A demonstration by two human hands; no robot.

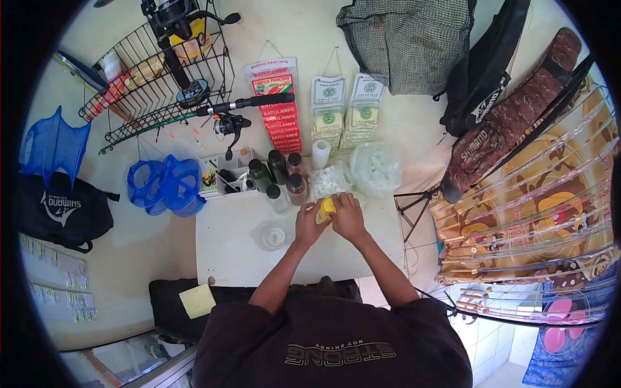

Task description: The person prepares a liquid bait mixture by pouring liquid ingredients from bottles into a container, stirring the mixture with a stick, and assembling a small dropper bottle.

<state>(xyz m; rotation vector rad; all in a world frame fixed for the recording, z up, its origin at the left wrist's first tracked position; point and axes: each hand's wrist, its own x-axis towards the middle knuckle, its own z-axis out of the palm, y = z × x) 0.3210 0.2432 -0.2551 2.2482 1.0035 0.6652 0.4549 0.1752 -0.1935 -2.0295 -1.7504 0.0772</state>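
Note:
Over the back part of the white table (236, 262), my left hand (310, 223) and my right hand (348, 218) meet around a small yellow object (326, 208). Fingers of both hands wrap it, so its lower part is hidden. Just beyond my hands lies a clear bag of small white pieces (330, 181). Dark-filled bottles (260, 174) and a clear bottle (278, 199) with a dark cap stand to the left of it. An empty-looking clear container (273, 238) sits left of my left hand.
A bulging plastic bag (376, 169) and a white roll (321, 154) stand at the back of the table. A compartment box (229, 173) is at the back left. Fishing reels and a wire rack (152, 84) hang above. A yellow paper (197, 301) lies near the front left.

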